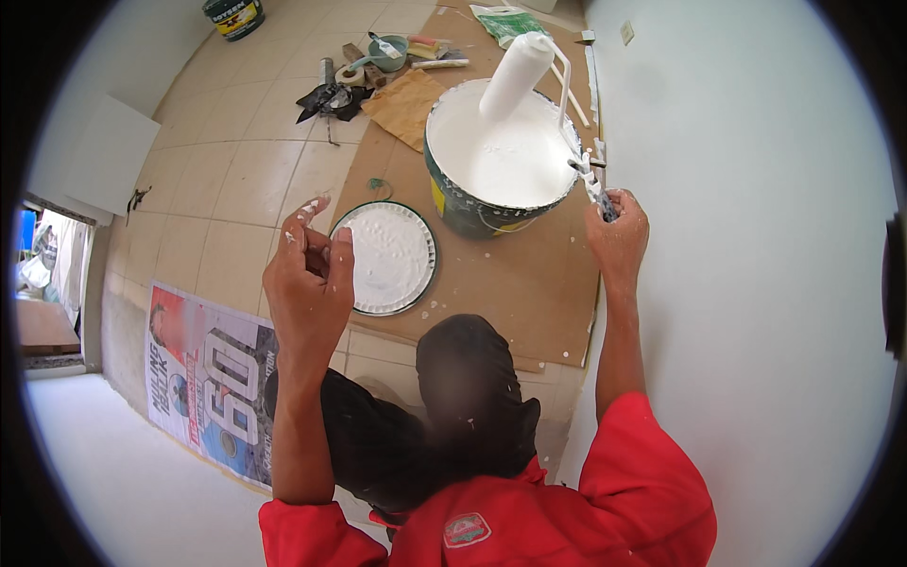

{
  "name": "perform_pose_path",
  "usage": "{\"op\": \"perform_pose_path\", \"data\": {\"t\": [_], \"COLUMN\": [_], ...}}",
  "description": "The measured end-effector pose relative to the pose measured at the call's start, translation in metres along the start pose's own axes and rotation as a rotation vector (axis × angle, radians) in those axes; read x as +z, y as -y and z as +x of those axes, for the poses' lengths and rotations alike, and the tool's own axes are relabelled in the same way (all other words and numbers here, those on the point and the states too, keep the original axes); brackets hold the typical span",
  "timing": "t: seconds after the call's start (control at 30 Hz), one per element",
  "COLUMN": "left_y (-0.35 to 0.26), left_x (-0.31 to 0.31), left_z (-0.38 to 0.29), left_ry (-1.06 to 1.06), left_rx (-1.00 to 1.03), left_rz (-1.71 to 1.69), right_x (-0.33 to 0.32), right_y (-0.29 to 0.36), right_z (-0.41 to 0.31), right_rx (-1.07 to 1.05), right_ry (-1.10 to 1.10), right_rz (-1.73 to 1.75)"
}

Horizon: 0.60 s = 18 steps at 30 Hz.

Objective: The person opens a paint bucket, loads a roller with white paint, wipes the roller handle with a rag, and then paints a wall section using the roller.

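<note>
My right hand (618,221) grips the handle of a paint roller (516,74), whose cover is coated in white paint. The roller is tilted over a dark green bucket (468,212) of white paint, its lower end at or just above the paint; I cannot tell which. My left hand (312,244) is raised near the bucket lid (390,259), holding nothing, with fingers bent and apart and white paint on the fingertips. That lid lies on the floor, its upturned face covered in white paint.
Brown cardboard (510,283) lies under the bucket, beside a white wall (744,248). Farther off are a small pan (390,60) with a brush, a tape roll (350,76), sandpaper (407,106) and a black plastic bag (329,103). A printed tarpaulin (212,383) lies at left.
</note>
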State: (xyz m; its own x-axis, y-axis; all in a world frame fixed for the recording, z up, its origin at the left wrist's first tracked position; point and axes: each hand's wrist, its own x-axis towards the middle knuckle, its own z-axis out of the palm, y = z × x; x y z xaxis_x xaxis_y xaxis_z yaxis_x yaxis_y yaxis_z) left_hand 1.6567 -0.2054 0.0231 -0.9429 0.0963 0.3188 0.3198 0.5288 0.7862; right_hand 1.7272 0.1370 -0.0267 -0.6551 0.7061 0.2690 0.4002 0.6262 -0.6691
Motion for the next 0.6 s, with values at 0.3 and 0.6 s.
{"op": "perform_pose_path", "data": {"t": [0.3, 0.6], "left_y": [0.000, -0.001], "left_x": [-0.001, -0.004], "left_z": [-0.003, -0.002], "left_ry": [-0.003, -0.016], "left_rx": [0.013, 0.001], "left_rz": [-0.016, -0.010], "right_x": [0.009, 0.029], "right_y": [0.005, -0.007], "right_z": [0.012, 0.027], "right_rx": [-0.033, -0.047], "right_ry": [-0.093, -0.114], "right_rz": [-0.040, -0.035]}}
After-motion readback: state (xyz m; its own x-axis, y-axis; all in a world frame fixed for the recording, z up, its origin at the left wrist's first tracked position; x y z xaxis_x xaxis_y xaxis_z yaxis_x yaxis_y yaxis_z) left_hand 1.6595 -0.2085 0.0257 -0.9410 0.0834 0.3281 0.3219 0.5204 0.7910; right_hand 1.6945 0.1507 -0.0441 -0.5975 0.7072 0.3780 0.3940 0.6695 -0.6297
